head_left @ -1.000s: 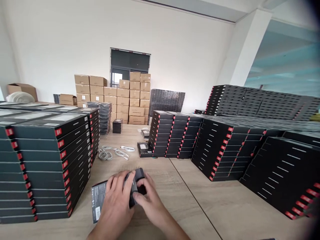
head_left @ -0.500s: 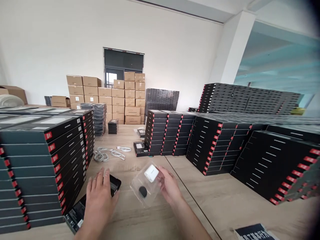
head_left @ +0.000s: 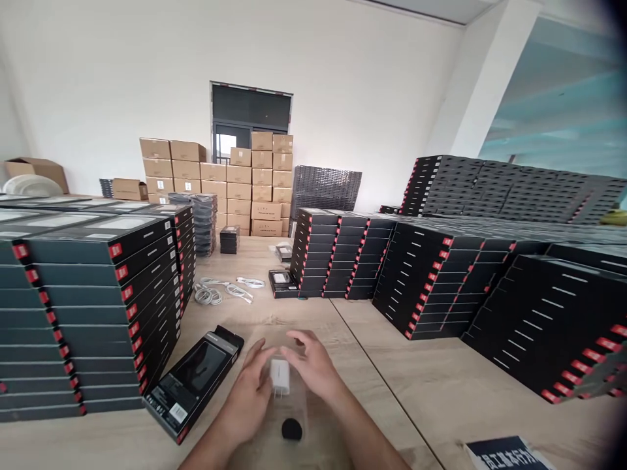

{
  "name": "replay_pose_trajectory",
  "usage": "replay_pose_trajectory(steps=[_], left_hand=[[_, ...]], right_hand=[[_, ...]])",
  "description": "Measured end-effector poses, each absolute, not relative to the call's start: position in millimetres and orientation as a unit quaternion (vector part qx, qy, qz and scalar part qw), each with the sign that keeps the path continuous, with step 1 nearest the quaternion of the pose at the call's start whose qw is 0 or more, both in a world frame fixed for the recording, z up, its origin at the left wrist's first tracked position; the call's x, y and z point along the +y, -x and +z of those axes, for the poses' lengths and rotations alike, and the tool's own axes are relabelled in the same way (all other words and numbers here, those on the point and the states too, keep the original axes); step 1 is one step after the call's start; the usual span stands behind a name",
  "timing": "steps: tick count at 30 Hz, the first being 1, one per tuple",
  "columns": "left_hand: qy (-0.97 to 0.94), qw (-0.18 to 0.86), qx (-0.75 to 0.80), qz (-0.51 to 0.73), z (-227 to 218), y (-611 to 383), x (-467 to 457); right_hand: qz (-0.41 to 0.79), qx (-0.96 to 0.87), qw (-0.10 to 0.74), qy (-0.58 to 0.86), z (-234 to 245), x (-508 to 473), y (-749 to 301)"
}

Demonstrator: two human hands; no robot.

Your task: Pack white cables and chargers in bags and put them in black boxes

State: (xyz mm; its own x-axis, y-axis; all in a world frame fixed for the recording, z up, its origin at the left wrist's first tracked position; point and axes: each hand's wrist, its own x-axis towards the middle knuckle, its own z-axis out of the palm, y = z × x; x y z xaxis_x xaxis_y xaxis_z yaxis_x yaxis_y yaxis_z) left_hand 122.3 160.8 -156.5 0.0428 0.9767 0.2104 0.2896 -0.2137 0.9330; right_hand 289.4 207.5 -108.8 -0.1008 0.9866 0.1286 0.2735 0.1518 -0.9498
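Where a pronged white charger sits, both hands grasp the clear plastic tray

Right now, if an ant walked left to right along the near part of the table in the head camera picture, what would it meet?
Stacked dark boxes, single black box, left hand, white plug, right hand, printed sheet.
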Motion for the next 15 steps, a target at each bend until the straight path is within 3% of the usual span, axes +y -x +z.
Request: replay_pose_trajectory(steps=[2,4,9,15], left_hand=[[-0.634,0.358,0.508,0.46,-158.9,-126.3,160.6],[-0.626,0.346,0.517,0.469,-162.4,-130.9,160.8],[-0.566,0.32,0.542,0.533,-170.3,-140.4,161.0],[-0.57,0.328,0.547,0.518,-166.2,-138.1,159.9]], right_hand=[[0.257,-0.7,0.393,0.539,-98.0,199.8,-291.4],[0.146,-0.77,0.284,0.552,-86.5,186.4,-291.5],[0.023,-0.823,0.028,0.567,-72.6,154.1,-275.4],[0.009,-0.828,-0.04,0.559,-75.2,163.6,-252.2]])
